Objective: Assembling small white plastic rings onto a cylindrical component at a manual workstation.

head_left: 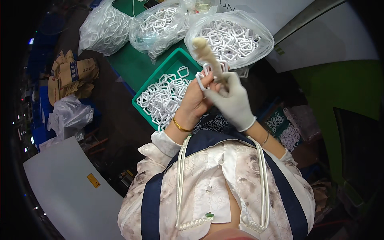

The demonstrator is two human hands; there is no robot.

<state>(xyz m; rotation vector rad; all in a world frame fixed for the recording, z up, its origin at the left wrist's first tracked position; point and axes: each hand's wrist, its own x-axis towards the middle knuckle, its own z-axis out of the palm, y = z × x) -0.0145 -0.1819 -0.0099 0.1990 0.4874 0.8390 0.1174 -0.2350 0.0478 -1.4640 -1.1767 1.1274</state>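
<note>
In front of my chest my bare left hand (196, 99), with a gold bangle at its wrist, pinches a few white rectangular plastic loops (201, 81). My right hand (233, 100), in a white glove, is closed around a cream-coloured stick-like tool (211, 58) that points up and away. The tool has a rounded end and is blurred, so its exact kind cannot be told. Its shaft crosses close over the loops, and both hands nearly touch. Left of and below the hands lies a green tray (138, 101) heaped with more white loops (165, 98).
Clear plastic bags (264, 30) full of white loops stand along the far side of a green table (124, 60). At left are brown paper sacks (82, 74) and a grey-white panel (68, 188). More loops lie in a container (286, 134) at right. Dark loops fill my lap area.
</note>
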